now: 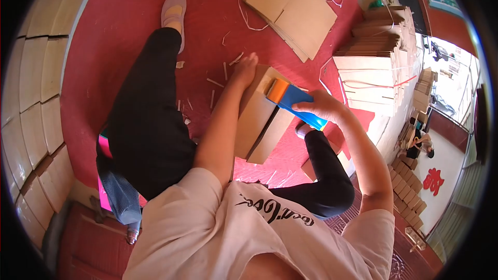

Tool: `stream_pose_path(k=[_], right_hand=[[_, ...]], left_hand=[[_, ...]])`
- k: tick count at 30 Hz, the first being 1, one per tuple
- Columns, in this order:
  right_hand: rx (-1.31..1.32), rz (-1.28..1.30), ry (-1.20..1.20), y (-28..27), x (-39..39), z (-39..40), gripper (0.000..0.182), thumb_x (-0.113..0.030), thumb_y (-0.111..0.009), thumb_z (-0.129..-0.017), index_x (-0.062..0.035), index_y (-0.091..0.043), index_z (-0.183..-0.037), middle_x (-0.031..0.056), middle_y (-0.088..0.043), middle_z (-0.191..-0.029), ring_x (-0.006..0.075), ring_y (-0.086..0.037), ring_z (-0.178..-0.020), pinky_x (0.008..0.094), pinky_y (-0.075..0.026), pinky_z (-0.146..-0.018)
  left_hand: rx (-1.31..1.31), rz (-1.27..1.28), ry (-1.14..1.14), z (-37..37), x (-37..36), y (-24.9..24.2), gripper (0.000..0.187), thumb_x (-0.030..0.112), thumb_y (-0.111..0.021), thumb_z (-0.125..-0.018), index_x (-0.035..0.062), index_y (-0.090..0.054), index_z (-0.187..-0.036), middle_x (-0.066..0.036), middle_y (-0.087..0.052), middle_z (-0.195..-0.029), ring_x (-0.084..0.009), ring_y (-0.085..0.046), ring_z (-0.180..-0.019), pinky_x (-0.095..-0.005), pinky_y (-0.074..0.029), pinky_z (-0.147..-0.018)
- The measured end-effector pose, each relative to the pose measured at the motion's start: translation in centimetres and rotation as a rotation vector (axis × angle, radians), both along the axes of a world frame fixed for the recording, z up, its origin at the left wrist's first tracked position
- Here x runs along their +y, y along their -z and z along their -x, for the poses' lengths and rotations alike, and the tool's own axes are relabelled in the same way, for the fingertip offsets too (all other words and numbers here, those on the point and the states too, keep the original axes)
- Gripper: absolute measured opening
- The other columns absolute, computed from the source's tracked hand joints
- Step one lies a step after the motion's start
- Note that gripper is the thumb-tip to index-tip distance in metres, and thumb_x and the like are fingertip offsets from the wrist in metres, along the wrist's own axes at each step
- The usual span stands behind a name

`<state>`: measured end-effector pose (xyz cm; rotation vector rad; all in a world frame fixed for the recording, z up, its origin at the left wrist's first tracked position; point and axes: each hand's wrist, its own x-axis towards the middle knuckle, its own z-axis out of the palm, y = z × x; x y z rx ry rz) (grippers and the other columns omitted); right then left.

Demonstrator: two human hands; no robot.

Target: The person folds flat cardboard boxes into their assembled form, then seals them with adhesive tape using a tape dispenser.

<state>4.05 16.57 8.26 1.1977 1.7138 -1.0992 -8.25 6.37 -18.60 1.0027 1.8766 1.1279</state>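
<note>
Your left hand (245, 67) lies flat and open on the far end of a brown cardboard box (259, 116). The box rests between your knees, above the red floor (119, 15). Your right hand (317, 106) is closed around a blue tape tool (298, 105) with an orange roll end. The tool touches the top of the box, near the seam. More flat boxes (293, 8) lie on the floor past your hands. A tall stack of cardboard (378, 67) stands to your right. White strips (215, 83) lie scattered on the floor near the box.
</note>
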Motion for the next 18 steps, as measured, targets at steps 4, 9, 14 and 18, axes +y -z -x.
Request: stream_pose_path(k=[4,9,14,18], right_hand=[[-0.006,-0.060,-0.112,-0.5,0.0,0.3,0.059,-0.051,-0.070,-0.070,0.0042,-0.067,-0.087,0.0169,-0.066,-0.079,0.0238,-0.065,-0.071,0.0338,-0.049,-0.064],[-0.003,-0.142,-0.213,-0.4,-0.1,0.1,0.068,-0.059,-0.069,-0.067,0.0054,-0.067,-0.090,0.0197,-0.065,-0.085,0.0273,-0.065,-0.079,0.0354,-0.049,-0.068],[-0.002,-0.135,-0.224,-0.8,-0.3,0.2,0.080,-0.065,-0.067,-0.064,0.0064,-0.065,-0.100,0.0210,-0.065,-0.097,0.0304,-0.064,-0.088,0.0383,-0.049,-0.075],[-0.009,-0.104,-0.233,-0.8,-0.2,-0.1,0.080,-0.065,-0.067,-0.064,0.0048,-0.065,-0.104,0.0205,-0.063,-0.104,0.0305,-0.062,-0.094,0.0381,-0.048,-0.080]], left_hand=[[0.156,0.355,-0.397,1.4,-2.4,-6.5,0.030,0.022,-0.044,-0.090,0.0018,-0.058,-0.108,-0.014,-0.061,-0.108,-0.0374,-0.055,-0.104,-0.0462,-0.044,-0.085],[0.467,0.085,-0.411,-2.0,-7.1,-15.2,0.051,0.029,-0.058,-0.083,-0.0021,-0.048,-0.122,-0.022,-0.050,-0.122,-0.0382,-0.046,-0.116,-0.0491,-0.038,-0.094],[0.610,0.315,-0.160,-7.7,-9.3,-18.8,0.094,0.048,-0.066,-0.075,-0.0030,-0.022,-0.140,-0.021,-0.033,-0.139,-0.0348,-0.033,-0.128,-0.0533,-0.030,-0.099],[0.585,0.373,-0.219,-9.0,-8.7,-17.2,0.103,0.054,-0.067,-0.072,-0.0035,-0.018,-0.141,-0.020,-0.033,-0.137,-0.0340,-0.035,-0.126,-0.0511,-0.031,-0.098]])
